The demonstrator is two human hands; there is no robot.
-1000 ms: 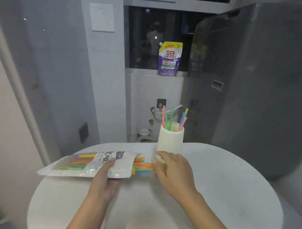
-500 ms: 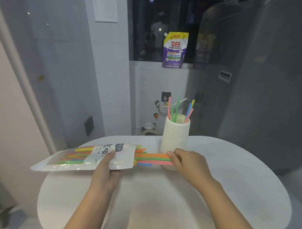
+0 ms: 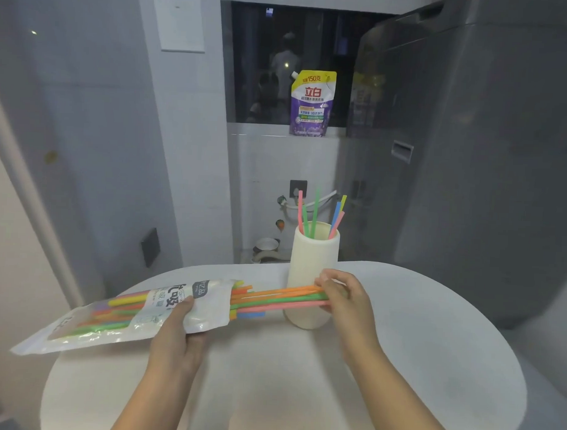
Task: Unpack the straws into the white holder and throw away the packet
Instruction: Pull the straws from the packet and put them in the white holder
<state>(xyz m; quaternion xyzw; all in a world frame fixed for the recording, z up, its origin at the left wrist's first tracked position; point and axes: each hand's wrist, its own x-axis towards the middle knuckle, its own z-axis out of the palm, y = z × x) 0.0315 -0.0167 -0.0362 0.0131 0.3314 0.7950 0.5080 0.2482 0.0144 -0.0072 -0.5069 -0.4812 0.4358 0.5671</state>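
Observation:
My left hand grips the open end of a clear and white straw packet, held level above the round white table. Many coloured straws still lie inside it. My right hand pinches a bunch of orange, green and pink straws that stick halfway out of the packet's mouth. Just behind them stands the white holder, upright on the table, with several coloured straws standing in it.
A purple and yellow detergent pouch stands on the window ledge behind. A tall grey appliance fills the right side. The grey tiled wall with pipes and a socket lies beyond the table's far edge.
My right hand has drawn the bunch of straws further out of the packet toward the right, in front of the holder. The left hand keeps its hold on the packet.

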